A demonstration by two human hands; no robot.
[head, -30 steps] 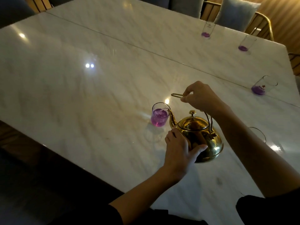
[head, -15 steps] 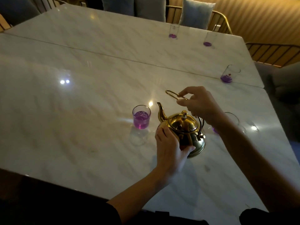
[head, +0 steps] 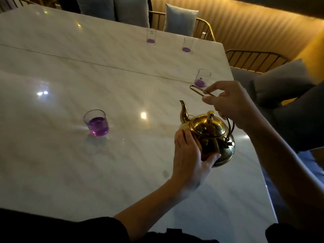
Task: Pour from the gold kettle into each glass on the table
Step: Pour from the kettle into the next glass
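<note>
The gold kettle hangs upright above the white marble table, spout pointing up and left. My right hand grips its wire handle from above. My left hand cups the kettle's near side. A short glass about half full of purple liquid stands to the kettle's left, well apart from the spout. Three more glasses hold a little purple liquid: one just beyond my right hand, two at the far edge. The glass seen earlier under my right arm is hidden now.
Gold-framed chairs with grey cushions line the table's far side. Another chair and a grey cushion stand by the right edge. A seam crosses the tabletop.
The kettle has tipped back upright and moved right, away from the half-full glass it was pouring into. Both hands have stayed on it. The view has swung right.
</note>
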